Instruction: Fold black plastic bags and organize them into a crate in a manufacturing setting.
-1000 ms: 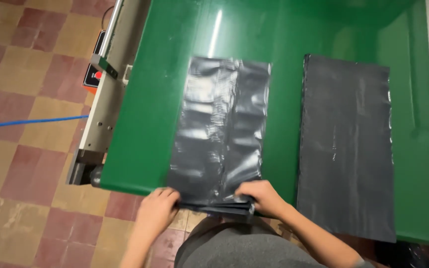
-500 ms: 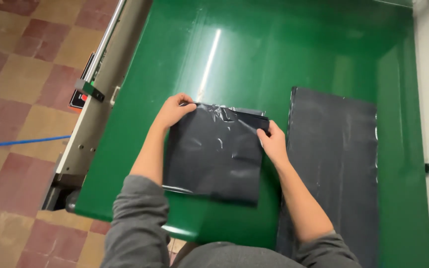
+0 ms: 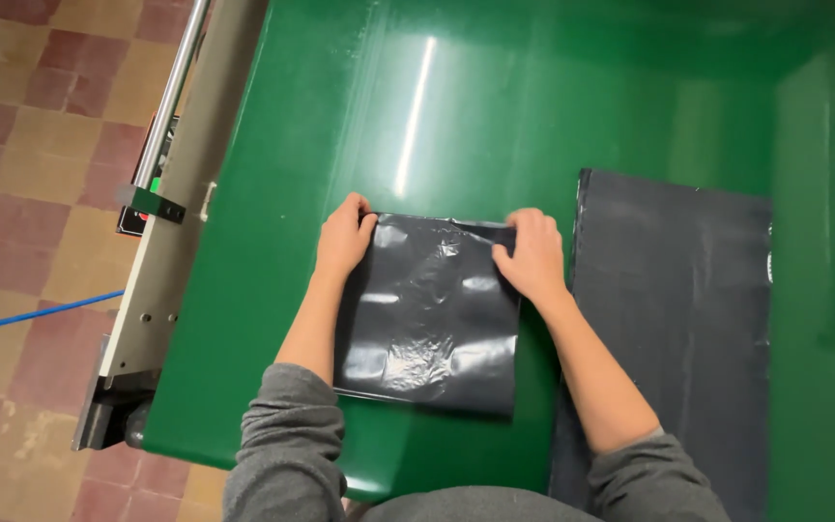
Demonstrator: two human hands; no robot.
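Observation:
A shiny black plastic bag (image 3: pixel 427 314) lies folded in half on the green table (image 3: pixel 495 126), right in front of me. My left hand (image 3: pixel 343 235) rests flat on its far left corner. My right hand (image 3: pixel 532 256) presses on its far right corner, with the fingers over the folded edge. Both forearms reach forward in grey sleeves. A flat stack of matte black bags (image 3: pixel 674 319) lies just to the right of my right hand.
A grey metal rail with a round bar (image 3: pixel 171 145) runs along the table's left edge. Beyond it is a red and tan tiled floor (image 3: pixel 21 174) with a blue line (image 3: pixel 31 314) across it. A raised green wall borders the table on the right.
The bag was spread out full length with both hands at its near edge. My hands carried that edge away from me, folding the bag in half, and now press the far corners.

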